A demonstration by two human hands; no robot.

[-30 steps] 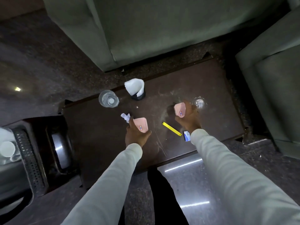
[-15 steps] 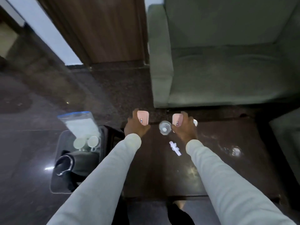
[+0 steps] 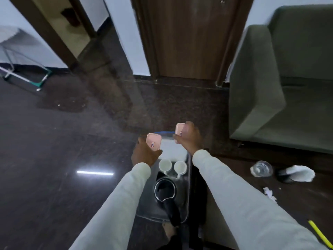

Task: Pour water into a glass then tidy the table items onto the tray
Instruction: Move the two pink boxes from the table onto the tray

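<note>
The view has swung off the dark desk (image 3: 297, 199) and over to the tray (image 3: 186, 195) at its left end, and both hands have come with it — a second ago they hovered over the desk's scattered litter, now they hang above the tray's far part. That suggests the person is going for the water first, so the tidying has not begun. The left hand (image 3: 145, 153) and the right hand (image 3: 188, 138) each carry a pink tag on the back; both look loosely curled and empty, though whether the fingers are closing on anything I cannot tell through the blur. Just below the hands, nearer the body, stand two white cups (image 3: 164, 165) (they look empty), and nearer still a black kettle (image 3: 164, 189), lid open, its inside too dark to judge for water. Between and under the hands lies a white packet with a blue edge (image 3: 171, 150). Well to the right of the right hand, on the desk, the clear glass (image 3: 261, 168) stands with no visible water, beside a holder with a white napkin (image 3: 297, 174), crumpled paper (image 3: 269, 193) and a yellow strip (image 3: 319, 233)
</note>
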